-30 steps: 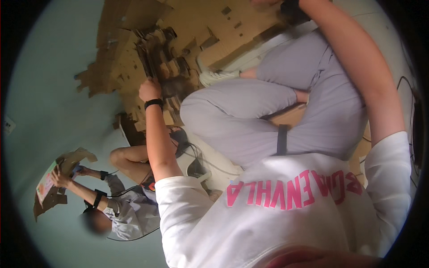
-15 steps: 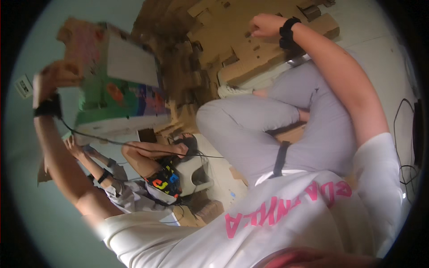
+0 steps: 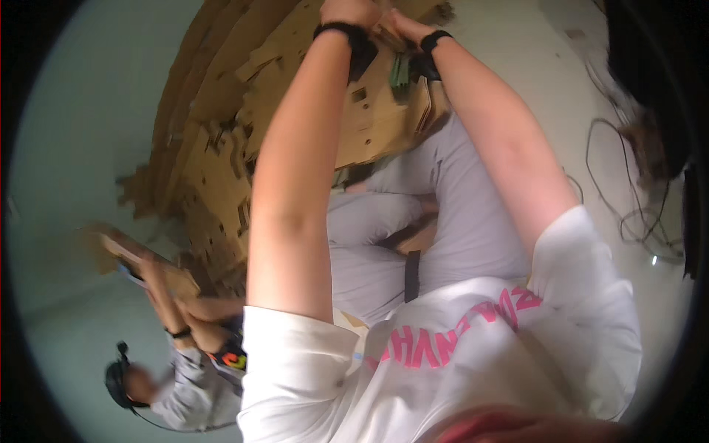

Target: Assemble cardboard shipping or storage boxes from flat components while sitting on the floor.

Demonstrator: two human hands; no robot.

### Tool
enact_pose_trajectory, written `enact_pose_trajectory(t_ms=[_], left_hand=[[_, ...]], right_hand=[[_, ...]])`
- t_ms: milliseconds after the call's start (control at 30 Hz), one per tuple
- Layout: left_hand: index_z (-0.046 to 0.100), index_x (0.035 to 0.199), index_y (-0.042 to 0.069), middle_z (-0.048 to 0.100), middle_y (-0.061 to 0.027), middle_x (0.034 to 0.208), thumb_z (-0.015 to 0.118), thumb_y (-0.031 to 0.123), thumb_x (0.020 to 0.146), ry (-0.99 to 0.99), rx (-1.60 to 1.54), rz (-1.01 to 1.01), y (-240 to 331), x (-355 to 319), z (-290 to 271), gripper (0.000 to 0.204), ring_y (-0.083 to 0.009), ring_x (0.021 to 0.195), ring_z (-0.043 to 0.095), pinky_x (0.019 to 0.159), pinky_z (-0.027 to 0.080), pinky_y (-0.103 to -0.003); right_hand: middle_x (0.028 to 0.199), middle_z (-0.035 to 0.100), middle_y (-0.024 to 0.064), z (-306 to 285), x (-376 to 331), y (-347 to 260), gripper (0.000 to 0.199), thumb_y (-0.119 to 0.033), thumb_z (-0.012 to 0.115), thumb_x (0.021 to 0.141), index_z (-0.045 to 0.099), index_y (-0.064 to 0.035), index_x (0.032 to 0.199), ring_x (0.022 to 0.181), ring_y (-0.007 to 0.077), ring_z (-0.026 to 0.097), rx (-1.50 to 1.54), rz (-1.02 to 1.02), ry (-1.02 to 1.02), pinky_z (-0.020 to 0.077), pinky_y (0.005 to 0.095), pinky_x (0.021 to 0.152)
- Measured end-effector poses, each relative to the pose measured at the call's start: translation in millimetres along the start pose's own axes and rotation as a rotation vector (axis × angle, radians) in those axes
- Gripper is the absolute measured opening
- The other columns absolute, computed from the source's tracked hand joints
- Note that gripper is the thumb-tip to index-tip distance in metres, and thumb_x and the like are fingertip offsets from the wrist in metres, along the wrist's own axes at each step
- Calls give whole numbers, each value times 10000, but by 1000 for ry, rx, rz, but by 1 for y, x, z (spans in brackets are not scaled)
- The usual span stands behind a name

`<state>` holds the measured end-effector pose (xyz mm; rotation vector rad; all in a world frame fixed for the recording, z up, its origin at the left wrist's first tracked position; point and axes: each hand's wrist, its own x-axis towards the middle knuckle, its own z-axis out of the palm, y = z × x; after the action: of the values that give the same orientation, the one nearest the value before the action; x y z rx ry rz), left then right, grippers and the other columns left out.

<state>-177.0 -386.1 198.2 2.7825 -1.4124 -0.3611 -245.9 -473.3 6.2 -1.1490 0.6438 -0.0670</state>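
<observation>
Brown cardboard (image 3: 295, 81) spread across the upper middle of our view in overlapping flat sheets, some with small holes, lying beyond the person's bent legs in grey trousers (image 3: 469, 199). We saw both of the person's hands reaching out over it, close to each other at the top edge. The left hand (image 3: 353, 10) was cut off by that edge and its fingers were hidden, so we could not tell whether it gripped anything. The right hand (image 3: 406, 26) was just beside it, fingers pointing toward it, but the blur kept us from telling if it pinched something. We noticed a green piece (image 3: 399, 76) just below the right hand, over the cardboard; we could not tell whether it was touched. Black bands circled both wrists. Nearer to us were the white shirt (image 3: 465, 369) with pink lettering and a dark strap (image 3: 412, 277). At the lower left we saw a co-worker (image 3: 196, 391) with raised arms, holding a blurred flat board (image 3: 136, 255). Thin cables (image 3: 591, 148) looped over the pale floor on the right.
</observation>
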Motion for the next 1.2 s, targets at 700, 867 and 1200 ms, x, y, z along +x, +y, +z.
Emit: enact_pose_trajectory(t_ms=[700,867,1200], left_hand=[[559,1288,60,646,-214,1186,618,-37,791,488,-405,532,-84,-10,-1,510,-440,1052,622,897,520,-494],[305,1522,73,370,-338,1507,591,-55,777,298,-368,397,-48,-30,8,808,-523,1071,608,895,536,-522],[183,1538,-72,513,-380,1369,622,56,832,113,-509,246,-21,-25,34,841,-498,1157,596,968,511,-484]], right_hand=[[1396,587,204,24,87,-156,831,-442,716,879,340,-191,1576,1137,368,660,-571,-394,287,600,468,887],[1171,708,201,-3,121,-169,613,-407,690,909,524,-143,1436,1007,343,704,-932,-699,607,601,421,816],[781,746,149,-44,131,-138,429,-471,643,924,799,-72,940,773,286,732,-851,-480,673,591,439,751]])
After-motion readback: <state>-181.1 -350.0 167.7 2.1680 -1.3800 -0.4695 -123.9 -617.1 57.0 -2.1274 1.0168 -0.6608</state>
